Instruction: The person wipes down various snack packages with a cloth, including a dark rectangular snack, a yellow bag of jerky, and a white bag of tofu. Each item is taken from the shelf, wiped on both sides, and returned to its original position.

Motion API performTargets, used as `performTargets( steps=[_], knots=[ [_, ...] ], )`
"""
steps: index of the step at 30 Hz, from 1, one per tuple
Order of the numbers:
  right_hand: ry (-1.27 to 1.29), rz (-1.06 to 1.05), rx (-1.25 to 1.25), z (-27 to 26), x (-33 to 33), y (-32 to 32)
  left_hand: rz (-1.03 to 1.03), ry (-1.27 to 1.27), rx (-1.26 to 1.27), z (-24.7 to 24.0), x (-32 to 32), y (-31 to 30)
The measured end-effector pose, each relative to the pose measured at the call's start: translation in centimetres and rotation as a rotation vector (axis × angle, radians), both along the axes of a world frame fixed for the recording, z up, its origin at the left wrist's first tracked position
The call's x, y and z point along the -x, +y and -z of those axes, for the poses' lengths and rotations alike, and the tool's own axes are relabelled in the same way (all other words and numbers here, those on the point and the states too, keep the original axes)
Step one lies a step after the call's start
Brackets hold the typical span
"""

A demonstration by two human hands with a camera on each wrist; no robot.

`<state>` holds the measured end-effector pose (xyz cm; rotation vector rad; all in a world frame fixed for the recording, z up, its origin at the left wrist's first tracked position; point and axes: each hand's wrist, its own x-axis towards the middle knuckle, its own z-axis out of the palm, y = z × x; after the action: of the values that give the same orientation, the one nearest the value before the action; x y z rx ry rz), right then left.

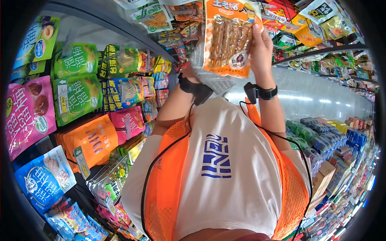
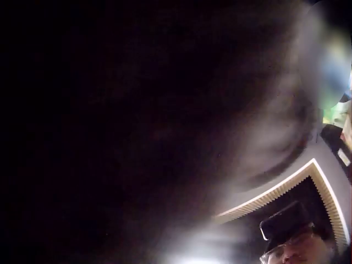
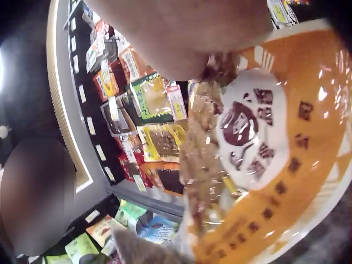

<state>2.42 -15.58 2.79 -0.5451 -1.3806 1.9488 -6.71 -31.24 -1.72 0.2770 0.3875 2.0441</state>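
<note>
In the head view, an orange snack pack (image 1: 229, 40) with a clear window showing brown sticks is raised in front of the chest. My right hand (image 1: 262, 46) grips its right edge, thumb on the front. Seen from the right wrist, the pack (image 3: 308, 159) fills the right side below the blurred hand (image 3: 181, 33). My left hand (image 1: 189, 71) is at the pack's left side, largely hidden behind it and grey knitted fabric (image 1: 217, 83). Whether its fingers hold the pack I cannot tell. The left wrist view is mostly dark.
Hanging snack bags line the rack at left, among them green bags (image 1: 78, 96), an orange bag (image 1: 96, 138) and a blue bag (image 1: 44, 176). More packs (image 1: 309, 34) hang beyond the hands. Wrapped bottles (image 1: 317, 132) and cartons (image 1: 323, 172) are stacked at right beside the shiny floor (image 1: 317, 96).
</note>
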Motion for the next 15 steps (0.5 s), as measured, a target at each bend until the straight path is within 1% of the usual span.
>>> performTargets(
  steps=[2, 3, 4, 7, 8, 11, 12, 14, 15],
  knots=[
    [-0.049, 0.045, -0.077, 1.0, 0.8, -1.2, 0.035, -0.047, -0.025, -0.2, 0.2, -0.1],
    [0.049, 0.08, -0.089, 1.2, 1.5, -1.8, 0.047, -0.054, -0.032, -0.3, 0.4, -0.2],
    [0.012, 0.02, -0.099, 1.3, 1.2, -2.0, 0.056, -0.058, -0.038, -0.6, 0.6, -0.3],
    [-0.224, -0.084, -0.227, 1.5, 0.5, -1.5, 0.067, -0.052, -0.048, -1.1, 0.6, -0.2],
    [-0.105, -0.108, -0.15, 1.5, 0.9, -1.9, 0.07, -0.047, -0.052, -1.2, 0.5, -0.3],
    [-0.114, -0.199, -0.122, 0.7, 1.0, -1.9, 0.055, -0.019, -0.061, -2.6, 0.6, -0.2],
    [-0.213, -0.238, -0.234, 0.5, 0.6, -1.4, 0.047, -0.003, -0.067, -3.9, 0.8, -0.2],
    [-0.283, -0.244, -0.204, 1.9, 0.3, 0.5, 0.04, 0.036, -0.102, -7.4, 1.5, -0.5],
    [-0.198, -0.182, -0.136, 2.0, 0.8, 0.4, 0.048, 0.049, -0.123, -8.4, 2.0, -0.5]
  ],
)
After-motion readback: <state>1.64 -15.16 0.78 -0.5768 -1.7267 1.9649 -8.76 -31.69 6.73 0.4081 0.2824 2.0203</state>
